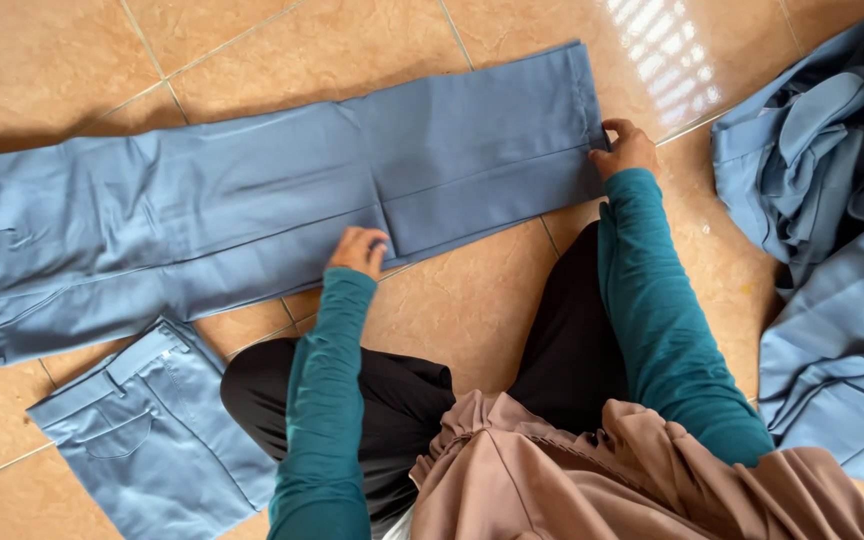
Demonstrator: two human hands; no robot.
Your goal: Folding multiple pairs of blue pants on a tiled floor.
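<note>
A pair of blue trousers [252, 200] lies flat on the tiled floor, legs stacked together, waistband at the left and hems at the right. My left hand [358, 250] rests on the near edge of the trousers around knee level, fingers bent onto the cloth. At the far right end my right hand [625, 148] pinches the hem. Both arms wear teal sleeves.
A folded blue garment [152, 430] with a pocket lies at the lower left beside my knee. A heap of blue clothes [832, 230] fills the right side. My black-clad legs and brownish cloth [592, 470] take up the bottom centre. The floor is tan tile [52, 60].
</note>
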